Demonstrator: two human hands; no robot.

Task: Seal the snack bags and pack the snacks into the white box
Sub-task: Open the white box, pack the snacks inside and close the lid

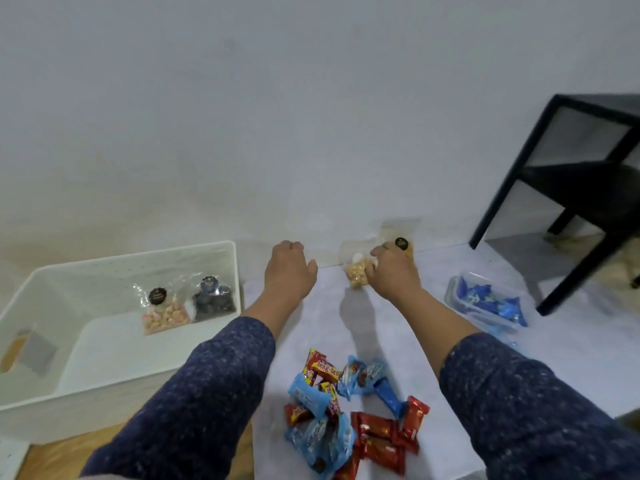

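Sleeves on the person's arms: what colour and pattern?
Dark navy sleeves with fine light speckles, shown in the head view.

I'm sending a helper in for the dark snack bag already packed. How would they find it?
Look at the white box on the left. Two clear bags lean against its far wall, each with a round sticker near the top. The dark snack bag is the right-hand one, in the corner; its contents look almost black, while the neighbouring bag holds pale, peach-coloured pieces.
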